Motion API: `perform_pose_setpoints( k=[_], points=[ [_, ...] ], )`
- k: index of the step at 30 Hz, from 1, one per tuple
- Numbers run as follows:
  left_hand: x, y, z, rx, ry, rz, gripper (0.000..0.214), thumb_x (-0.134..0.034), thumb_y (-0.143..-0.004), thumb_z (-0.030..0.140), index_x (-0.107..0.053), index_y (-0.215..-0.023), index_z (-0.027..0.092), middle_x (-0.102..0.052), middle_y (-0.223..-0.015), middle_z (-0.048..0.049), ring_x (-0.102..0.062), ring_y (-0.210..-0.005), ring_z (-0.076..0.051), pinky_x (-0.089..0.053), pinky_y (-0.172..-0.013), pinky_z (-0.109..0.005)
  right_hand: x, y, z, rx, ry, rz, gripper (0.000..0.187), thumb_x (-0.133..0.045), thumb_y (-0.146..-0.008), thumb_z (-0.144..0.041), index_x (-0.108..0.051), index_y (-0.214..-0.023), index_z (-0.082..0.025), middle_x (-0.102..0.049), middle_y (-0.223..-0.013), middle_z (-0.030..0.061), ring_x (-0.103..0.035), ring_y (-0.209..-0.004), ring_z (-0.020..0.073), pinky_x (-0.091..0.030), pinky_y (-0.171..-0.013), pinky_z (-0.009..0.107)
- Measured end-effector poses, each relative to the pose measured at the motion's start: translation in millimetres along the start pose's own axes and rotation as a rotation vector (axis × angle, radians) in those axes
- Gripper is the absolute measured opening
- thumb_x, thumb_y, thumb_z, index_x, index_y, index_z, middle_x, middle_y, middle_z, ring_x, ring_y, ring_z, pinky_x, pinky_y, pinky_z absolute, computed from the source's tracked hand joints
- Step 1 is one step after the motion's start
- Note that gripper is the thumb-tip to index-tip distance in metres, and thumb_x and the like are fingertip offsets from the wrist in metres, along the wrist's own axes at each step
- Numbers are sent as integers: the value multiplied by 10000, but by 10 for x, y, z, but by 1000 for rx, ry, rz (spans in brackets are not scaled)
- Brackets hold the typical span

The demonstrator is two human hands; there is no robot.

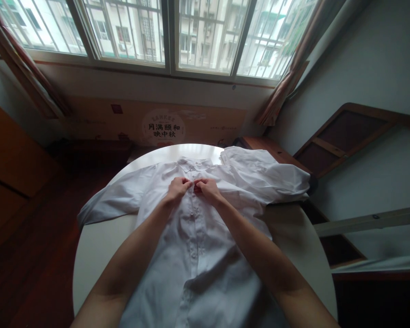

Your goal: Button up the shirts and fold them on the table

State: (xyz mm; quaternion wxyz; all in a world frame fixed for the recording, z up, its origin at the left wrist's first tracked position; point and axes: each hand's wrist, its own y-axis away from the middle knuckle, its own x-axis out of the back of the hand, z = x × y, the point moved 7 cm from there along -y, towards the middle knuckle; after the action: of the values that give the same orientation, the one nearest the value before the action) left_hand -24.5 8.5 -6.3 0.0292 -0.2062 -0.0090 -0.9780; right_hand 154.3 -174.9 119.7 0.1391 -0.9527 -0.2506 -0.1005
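2 sets of fingers (pixel 186 182) pinch the white shirt (pixel 212 248) spread beneath them at its placket (pixel 193 237), below the collar (pixel 192 164).

A white shirt (pixel 205 241) lies buttons-up on a round worktop (pixel 92 241); the person's left hand (pixel 179 187) and right hand (pixel 207 187) pinch its front below the collar (pixel 192 164). Beyond the shirt, a barred window (pixel 205 38).

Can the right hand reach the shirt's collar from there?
Probably yes: the collar lies just beyond the right hand, with only shirt fabric visible between, though its fingers would have to leave the button strip.
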Motion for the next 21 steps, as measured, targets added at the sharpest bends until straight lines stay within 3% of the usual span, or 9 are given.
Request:
perform_pose_setpoints(
  k=[2,5,8,11,13,17,21],
  points=[
    [0,-5,3,-15,0,1,206,-619,-683,328,-671,-643,132,-606,-557,-5,-526,-549,-114,-355,-489,-195,8,-58,66,30,-134,-21,475,-332,-909,-171,-431,-1368,-241,-573,-1216,71,-516,-1185,258,-507,-832,441],
    [-14,-12,-2,-33,39,-17,194,-598,-685,292,-672,-636,119,-585,-526,-2,-508,-515,-104,-341,-473,-193,-114,-221,263,13,-307,-190,435,-395,-880,-181,-523,-1291,-241,-615,-1126,55,-564,-1117,246,-522,-773,410],
    [-21,-31,-11,-45,77,-40,186,-583,-681,271,-681,-655,115,-601,-545,-5,-517,-515,-100,-346,-476,-191,-190,-391,491,-20,-345,-301,398,-425,-857,-189,-587,-1217,-238,-638,-1056,47,-587,-1069,238,-518,-748,392],
    [0,-69,-26,-35,73,-40,176,-585,-668,262,-692,-672,122,-630,-578,-13,-548,-541,-109,-368,-495,-196,-193,-593,687,-50,-260,-328,380,-417,-853,-189,-614,-1175,-234,-649,-1004,41,-593,-1046,233,-502,-750,389],
    [21,-95,-24,-31,54,-29,175,-591,-665,263,-702,-684,130,-647,-600,-21,-571,-569,-120,-387,-517,-201,-132,-801,826,-113,-79,-220,375,-394,-862,-185,-620,-1159,-223,-655,-983,41,-587,-1044,226,-486,-768,382],
    [42,-101,-3,2,14,-5,233,-564,-707,307,-688,-612,135,-637,-565,-31,-568,-552,-126,-388,-523,-214,52,-1235,1001,-247,344,199,304,-432,-859,-201,-649,-1069,-165,-674,-980,68,-568,-1018,216,-446,-818,340],
    [68,-38,76,2,-17,67,278,-590,-719,384,-680,-625,137,-657,-606,-44,-582,-582,-136,-384,-529,-216,7,-1440,1134,-270,491,360,204,-541,-815,-233,-674,-921,-121,-685,-941,115,-588,-900,219,-415,-826,323]
  ],
)
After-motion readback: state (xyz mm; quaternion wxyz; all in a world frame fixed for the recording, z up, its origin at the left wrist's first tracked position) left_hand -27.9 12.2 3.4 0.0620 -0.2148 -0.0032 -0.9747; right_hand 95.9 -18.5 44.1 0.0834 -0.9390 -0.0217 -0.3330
